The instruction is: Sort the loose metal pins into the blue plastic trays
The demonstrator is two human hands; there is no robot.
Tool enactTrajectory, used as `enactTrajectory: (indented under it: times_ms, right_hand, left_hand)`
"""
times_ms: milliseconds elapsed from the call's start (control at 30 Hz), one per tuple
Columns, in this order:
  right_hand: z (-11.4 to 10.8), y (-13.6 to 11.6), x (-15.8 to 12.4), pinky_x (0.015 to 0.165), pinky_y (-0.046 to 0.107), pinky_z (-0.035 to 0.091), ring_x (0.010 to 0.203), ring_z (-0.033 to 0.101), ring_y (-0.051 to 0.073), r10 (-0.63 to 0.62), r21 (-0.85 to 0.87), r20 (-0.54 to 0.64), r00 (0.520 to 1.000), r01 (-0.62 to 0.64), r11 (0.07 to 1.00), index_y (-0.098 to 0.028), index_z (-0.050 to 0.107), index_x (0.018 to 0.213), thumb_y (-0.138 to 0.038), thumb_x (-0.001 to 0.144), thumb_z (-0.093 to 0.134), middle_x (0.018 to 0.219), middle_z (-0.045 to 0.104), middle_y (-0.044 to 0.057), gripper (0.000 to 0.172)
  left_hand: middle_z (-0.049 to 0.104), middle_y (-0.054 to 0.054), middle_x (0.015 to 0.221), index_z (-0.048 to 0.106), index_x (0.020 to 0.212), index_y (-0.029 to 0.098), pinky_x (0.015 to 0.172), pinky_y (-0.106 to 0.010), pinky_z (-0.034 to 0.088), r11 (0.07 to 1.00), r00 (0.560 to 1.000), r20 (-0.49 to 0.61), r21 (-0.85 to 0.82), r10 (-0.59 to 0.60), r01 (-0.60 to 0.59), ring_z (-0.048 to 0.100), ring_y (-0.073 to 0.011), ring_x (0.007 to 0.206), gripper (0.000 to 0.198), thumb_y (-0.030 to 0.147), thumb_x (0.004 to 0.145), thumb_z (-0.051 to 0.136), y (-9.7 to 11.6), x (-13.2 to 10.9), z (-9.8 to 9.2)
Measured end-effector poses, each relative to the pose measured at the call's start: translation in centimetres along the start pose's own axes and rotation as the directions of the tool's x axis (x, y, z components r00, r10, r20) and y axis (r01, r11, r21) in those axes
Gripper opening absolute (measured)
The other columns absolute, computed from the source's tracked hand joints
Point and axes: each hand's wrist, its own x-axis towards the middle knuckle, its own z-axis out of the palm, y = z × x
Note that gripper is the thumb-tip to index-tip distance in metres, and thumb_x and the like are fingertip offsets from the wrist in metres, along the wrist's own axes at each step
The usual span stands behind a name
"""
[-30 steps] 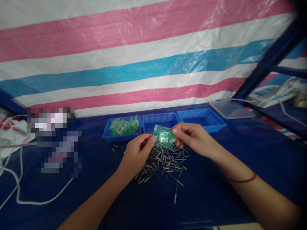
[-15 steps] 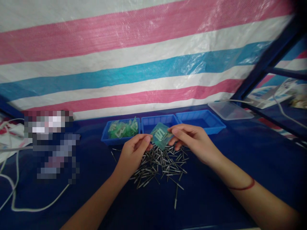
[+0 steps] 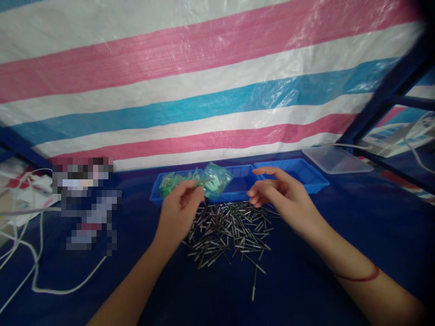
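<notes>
My left hand is closed on a small green plastic bag and holds it up in front of the blue trays. My right hand has let go of the bag; its fingers are spread and it holds nothing, hovering above a heap of thin metal pins on the dark blue table. The left blue tray holds several more green bags. The middle blue tray and the right blue tray stand beside it.
A clear plastic lid lies at the back right. White cables trail over the left side of the table. A striped tarpaulin closes the back. A dark blue frame bar slants at the right.
Both hands held the green bag before. Now my right hand has released it and opened, while my left hand has carried the bag up and back toward the trays.
</notes>
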Motion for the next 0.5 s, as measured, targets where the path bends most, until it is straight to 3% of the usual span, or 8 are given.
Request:
enactTrajectory:
  times_ms: [67,133,233,367,500]
  right_hand:
    - [-0.4,0.0,0.2,0.053,0.027,0.053,0.057,0.063,0.012,-0.030,-0.022,-0.027,0.999,0.029,0.999,-0.019,0.052,0.106,-0.030,0.082,0.060,0.075,0.068,0.002,0.028]
    - [-0.5,0.0,0.3,0.051,0.025,0.051,0.055,0.061,0.011,-0.052,-0.045,-0.027,0.998,0.051,0.998,-0.019,0.052,0.105,-0.028,0.081,0.060,0.075,0.067,0.001,0.027]
    - [-0.2,0.0,0.1,0.050,0.025,0.050,0.054,0.059,0.011,-0.059,-0.068,-0.007,0.998,0.058,0.996,-0.019,0.052,0.105,-0.027,0.081,0.060,0.074,0.065,0.001,0.027]
    - [0.4,-0.1,-0.3,0.050,0.026,0.049,0.056,0.059,0.012,-0.055,-0.089,0.006,0.998,0.055,0.995,-0.019,0.052,0.105,-0.029,0.080,0.060,0.075,0.064,0.001,0.028]
    - [0.5,0.0,-0.4,0.052,0.027,0.049,0.056,0.058,0.012,-0.078,-0.141,0.005,0.997,0.078,0.987,-0.019,0.053,0.105,-0.031,0.080,0.060,0.074,0.063,0.001,0.028]
  left_hand:
    - [0.068,-0.002,0.078,0.066,0.098,0.015,0.067,-0.024,0.049,0.988,0.976,-0.201,0.146,0.079,-0.050,0.062,-0.0144,0.071,0.029,0.038,0.081,0.058,0.0,1.4,-2.4]
    - [0.068,-0.003,0.082,0.064,0.108,0.014,0.064,-0.022,0.047,0.974,0.953,-0.288,0.227,0.095,-0.028,0.061,-0.0140,0.070,0.037,0.039,0.080,0.059,-0.6,2.7,-4.4]
    - [0.068,-0.004,0.085,0.059,0.120,0.014,0.066,-0.024,0.047,0.938,0.967,-0.247,0.345,0.069,0.021,0.062,-0.0157,0.073,0.048,0.039,0.080,0.057,-2.0,3.8,-5.6]
    - [0.070,-0.005,0.085,0.060,0.120,0.015,0.073,-0.029,0.047,0.825,0.984,-0.176,0.558,0.013,0.089,0.064,-0.0188,0.074,0.044,0.036,0.082,0.052,-3.0,3.7,-4.5]
    - [0.070,-0.006,0.088,0.064,0.115,0.018,0.076,-0.031,0.047,0.671,0.986,-0.164,0.735,0.042,0.093,0.064,-0.0220,0.079,0.038,0.035,0.084,0.049,-2.8,3.5,-3.8]
